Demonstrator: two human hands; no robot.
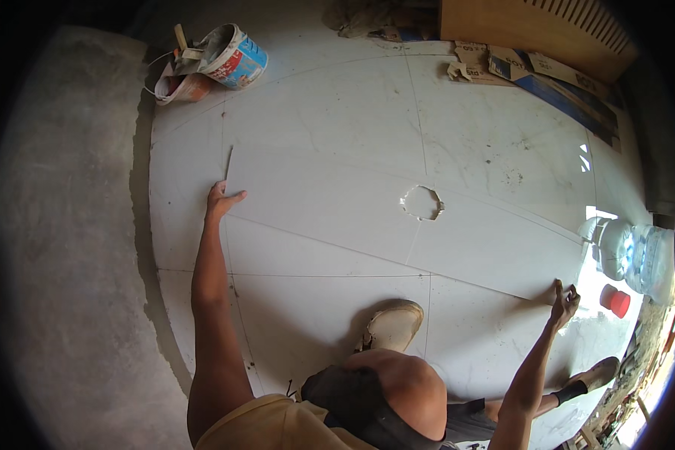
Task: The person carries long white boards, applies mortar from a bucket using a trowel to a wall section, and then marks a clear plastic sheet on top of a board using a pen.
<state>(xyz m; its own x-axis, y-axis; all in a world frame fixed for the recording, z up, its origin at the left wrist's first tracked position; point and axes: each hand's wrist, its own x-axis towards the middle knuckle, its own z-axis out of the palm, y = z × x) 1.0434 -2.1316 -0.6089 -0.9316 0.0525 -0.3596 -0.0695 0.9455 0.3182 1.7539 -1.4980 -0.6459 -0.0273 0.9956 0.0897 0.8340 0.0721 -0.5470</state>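
Note:
A long pale panel [315, 210] lies diagonally over the marble-look tiled floor [330, 105], with a ragged round hole [421, 202] right of its middle. My left hand [221, 198] grips its left end, thumb over the top face. My right hand [565, 301] has its fingers curled on the near corner of the right end. My bent knee [397, 382] and shoe [390, 326] are on the near side of the panel.
Two buckets with tools [229, 60] stand at back left. Torn cardboard [555, 86] lies by a wooden slatted board [525, 26] at back right. A clear water jug [637, 255] and red cap [617, 302] are at right. Grey concrete [75, 225] borders the left.

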